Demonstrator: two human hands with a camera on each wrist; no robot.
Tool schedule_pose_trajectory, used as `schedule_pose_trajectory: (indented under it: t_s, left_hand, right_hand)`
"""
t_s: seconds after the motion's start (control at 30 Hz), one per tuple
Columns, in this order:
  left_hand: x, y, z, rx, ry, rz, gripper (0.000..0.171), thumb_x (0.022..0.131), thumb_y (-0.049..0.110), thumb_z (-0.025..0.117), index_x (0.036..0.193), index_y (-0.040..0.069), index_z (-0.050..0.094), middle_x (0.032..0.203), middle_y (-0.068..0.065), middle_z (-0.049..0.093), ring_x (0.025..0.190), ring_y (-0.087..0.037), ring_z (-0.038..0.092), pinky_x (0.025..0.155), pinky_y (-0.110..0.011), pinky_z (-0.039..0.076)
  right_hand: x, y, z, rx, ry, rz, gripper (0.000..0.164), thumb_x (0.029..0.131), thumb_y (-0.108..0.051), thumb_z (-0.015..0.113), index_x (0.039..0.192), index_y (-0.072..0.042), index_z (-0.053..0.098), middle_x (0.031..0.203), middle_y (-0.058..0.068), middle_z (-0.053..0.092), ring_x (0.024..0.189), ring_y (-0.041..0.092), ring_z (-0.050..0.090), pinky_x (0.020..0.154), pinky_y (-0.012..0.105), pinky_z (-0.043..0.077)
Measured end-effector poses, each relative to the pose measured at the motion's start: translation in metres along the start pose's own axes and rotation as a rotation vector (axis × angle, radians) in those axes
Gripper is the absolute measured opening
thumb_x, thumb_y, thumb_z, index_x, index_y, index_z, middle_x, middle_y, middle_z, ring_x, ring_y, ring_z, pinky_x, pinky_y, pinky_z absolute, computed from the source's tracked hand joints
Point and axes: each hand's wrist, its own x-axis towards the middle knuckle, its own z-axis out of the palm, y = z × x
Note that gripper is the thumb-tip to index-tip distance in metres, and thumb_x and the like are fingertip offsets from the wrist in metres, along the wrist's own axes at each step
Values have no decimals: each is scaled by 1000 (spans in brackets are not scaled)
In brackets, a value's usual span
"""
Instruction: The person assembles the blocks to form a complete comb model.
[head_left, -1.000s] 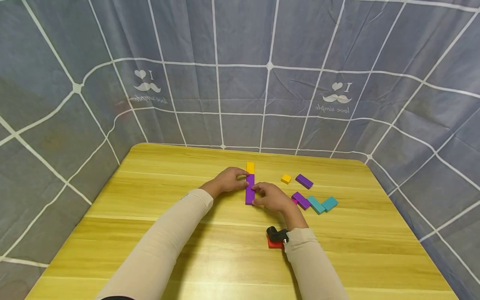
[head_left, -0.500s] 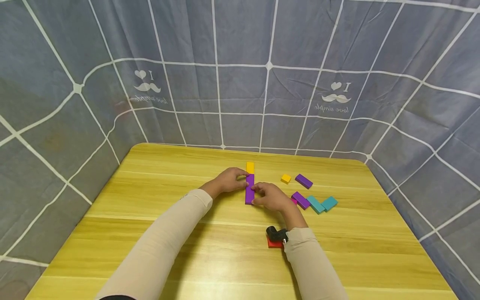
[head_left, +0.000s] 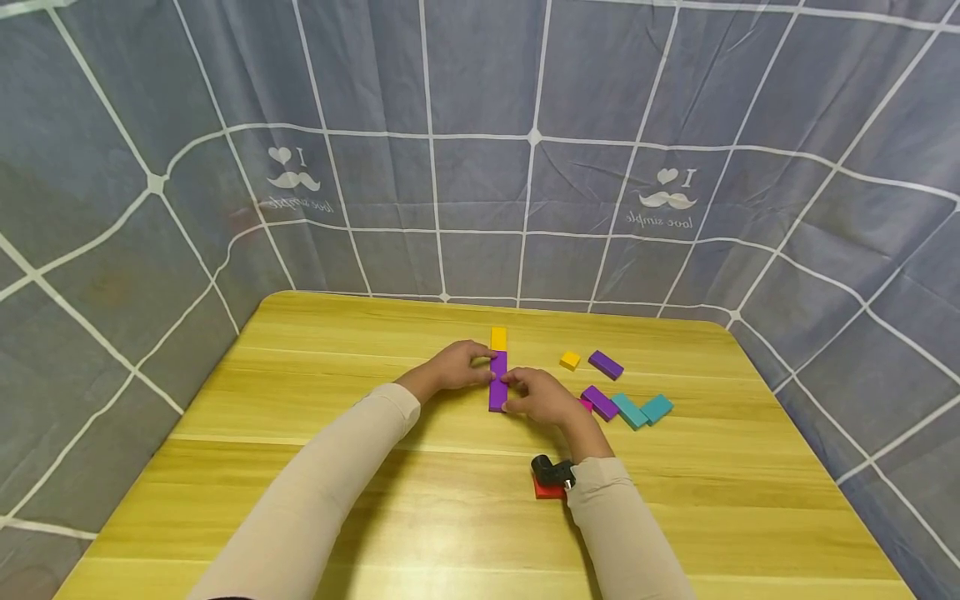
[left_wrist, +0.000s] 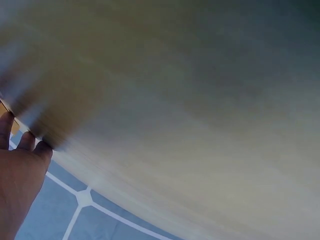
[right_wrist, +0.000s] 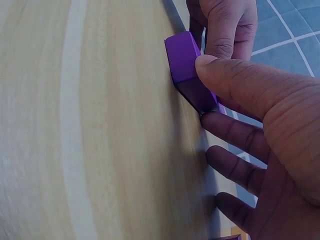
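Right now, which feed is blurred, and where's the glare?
Head: mostly sharp, pale glare on the near tabletop. Left wrist: tabletop badly smeared, dark at upper right; left hand clearer. Right wrist: purple block readable, one face in shade, shadow beside the right hand.

On the grey cloth point(head_left: 480, 179) in front of me I read two white prints, both mirrored. The left print point(head_left: 294, 181) and the right print point(head_left: 667, 200) alike carry the letter "I" beside a heart point(head_left: 667, 176), a moustache point(head_left: 656, 200) beneath them, and the words "love simple" point(head_left: 659, 222) at the bottom.
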Motion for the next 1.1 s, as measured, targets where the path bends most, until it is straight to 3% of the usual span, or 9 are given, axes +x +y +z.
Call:
schedule_pose_trajectory:
  t_s: [0.67,1.1]
  left_hand:
    - [-10,2,3,-10,1,60,45,94,22,68,133,1,62,134,-14,61,127,-31,53,110,-42,38]
    - [-14,6,4,3,-11,8,47,93,25,69,134,3,61,138,-14,58,131,-32,49,112,-43,34]
  right_hand:
    - [2,4,2,-26,13,-29,39,87,-13,76,124,-8,64,123,9,65,116,31,57,102,49,43]
    - [-1,7,-5,21,6,-17,39,92,-19,70,129,-8,62,122,9,64,115,30,59,100,47,46]
